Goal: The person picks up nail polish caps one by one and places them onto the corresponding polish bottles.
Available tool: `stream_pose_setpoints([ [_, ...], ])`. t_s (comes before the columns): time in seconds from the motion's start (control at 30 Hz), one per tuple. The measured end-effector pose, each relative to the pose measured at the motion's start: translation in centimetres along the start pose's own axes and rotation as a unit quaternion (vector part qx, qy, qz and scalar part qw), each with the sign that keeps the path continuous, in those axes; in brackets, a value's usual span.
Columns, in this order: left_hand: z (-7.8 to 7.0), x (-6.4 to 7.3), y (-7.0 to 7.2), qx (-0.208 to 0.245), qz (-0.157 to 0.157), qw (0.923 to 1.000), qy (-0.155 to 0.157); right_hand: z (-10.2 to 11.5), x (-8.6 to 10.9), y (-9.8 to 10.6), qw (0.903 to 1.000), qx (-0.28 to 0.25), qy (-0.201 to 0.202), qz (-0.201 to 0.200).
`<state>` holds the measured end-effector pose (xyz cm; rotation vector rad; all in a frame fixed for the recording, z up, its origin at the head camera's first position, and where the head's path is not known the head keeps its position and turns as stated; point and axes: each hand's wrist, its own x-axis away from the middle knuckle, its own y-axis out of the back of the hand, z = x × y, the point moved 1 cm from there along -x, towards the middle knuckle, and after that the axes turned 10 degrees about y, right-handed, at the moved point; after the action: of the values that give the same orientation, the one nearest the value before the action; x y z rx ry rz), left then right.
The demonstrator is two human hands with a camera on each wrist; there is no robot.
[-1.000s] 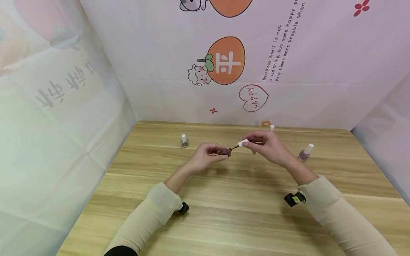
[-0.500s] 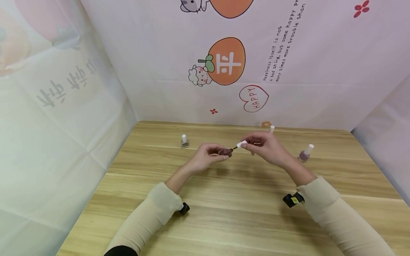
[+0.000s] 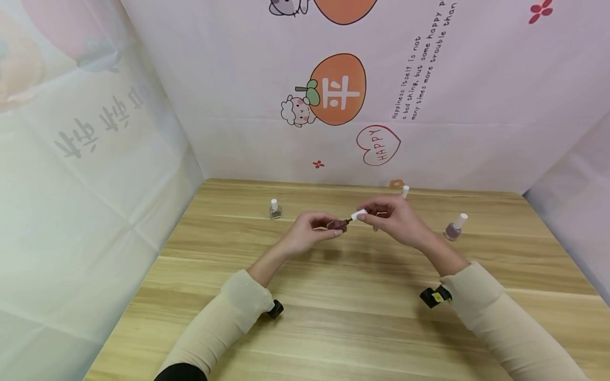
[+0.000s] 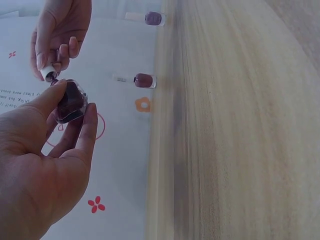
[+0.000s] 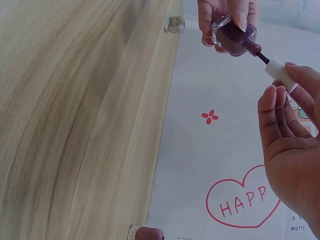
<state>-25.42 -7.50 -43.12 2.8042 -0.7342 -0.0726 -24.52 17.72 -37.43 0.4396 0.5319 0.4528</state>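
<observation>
My left hand pinches a small glass nail polish bottle of dark reddish-brown polish between thumb and fingers, tilted with its neck toward the right hand. The right hand holds the white cap of a nail polish brush by thumb and fingertips. A short length of dark brush stem shows between cap and bottle neck, and its lower end is inside the bottle. Both hands are held above the table's far half.
On the wooden table stand a bottle of greyish polish at left and a mauve one at right. Another bottle's white cap shows behind the right hand. A printed white cloth hangs along the table's back edge.
The right hand has moved slightly left with the cap, and the bottle has shifted slightly right. Less brush stem shows between cap and neck.
</observation>
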Motion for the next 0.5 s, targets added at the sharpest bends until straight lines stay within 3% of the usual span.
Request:
stream_pose_setpoints([
  [0.5,-0.01,0.03,-0.08,0.013,-0.002,0.9999,-0.001,0.18,-0.14,-0.30,0.9997,0.020,0.007,0.010],
])
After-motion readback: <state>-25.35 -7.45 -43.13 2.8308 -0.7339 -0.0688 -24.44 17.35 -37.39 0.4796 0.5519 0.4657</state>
